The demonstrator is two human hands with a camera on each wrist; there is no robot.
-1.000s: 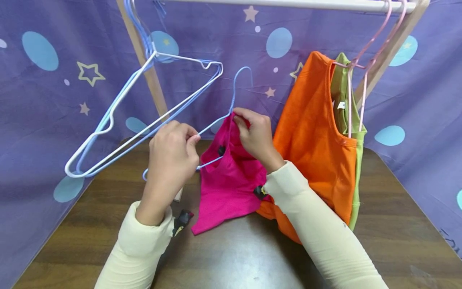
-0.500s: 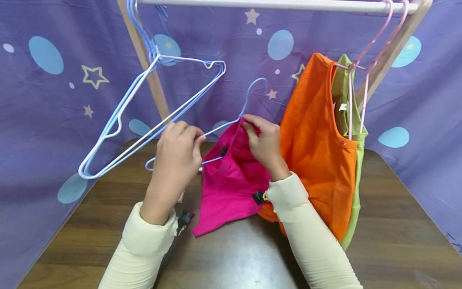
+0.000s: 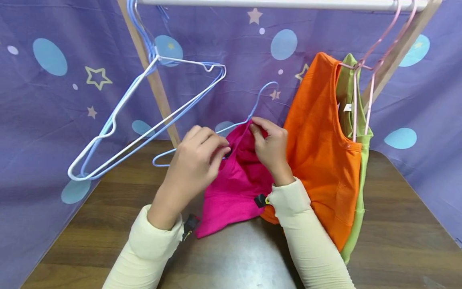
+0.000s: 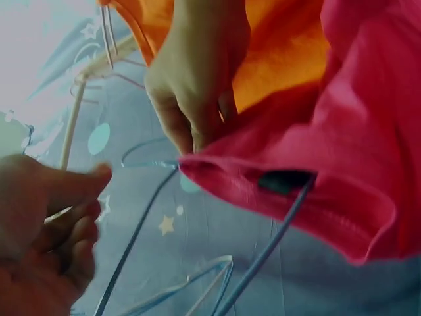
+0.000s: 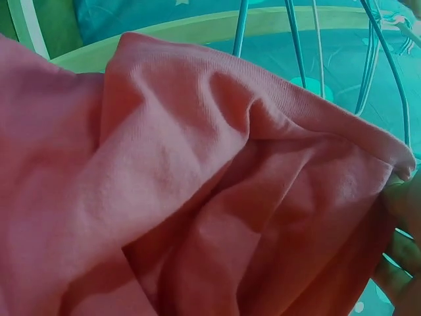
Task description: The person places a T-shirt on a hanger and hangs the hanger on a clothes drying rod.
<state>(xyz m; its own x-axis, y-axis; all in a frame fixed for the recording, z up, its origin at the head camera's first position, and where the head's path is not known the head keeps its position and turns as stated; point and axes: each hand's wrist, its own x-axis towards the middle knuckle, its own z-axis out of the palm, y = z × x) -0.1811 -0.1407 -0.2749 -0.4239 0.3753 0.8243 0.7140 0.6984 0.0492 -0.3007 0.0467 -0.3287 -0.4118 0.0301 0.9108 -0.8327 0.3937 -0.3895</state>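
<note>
A pink top (image 3: 231, 208) bunches over the tabletop, with a blue wire hanger (image 4: 263, 252) passing partly into its opening. My right hand (image 3: 272, 150) pinches the top's edge beside the base of the hanger's hook. My left hand (image 3: 196, 162) is near the opening, its fingers loosely bent. In the left wrist view that hand is apart from both hanger and cloth, and nothing shows between its fingers. One hanger end sticks out left behind the left hand; the other end is hidden by cloth. Pink fabric folds fill most of the right wrist view.
White and blue hangers (image 3: 116, 113) dangle at left from a white rail (image 3: 281, 4). On pink hangers (image 3: 355, 100) at right are an orange sleeveless top (image 3: 317, 160) and a green garment (image 3: 363, 176), close to my right arm. Below is a brown wooden table (image 3: 390, 224).
My left hand has let go of the hanger's shoulder and moved right, closer to the pink top. The hanger's hook and my right hand have shifted right and slightly down.
</note>
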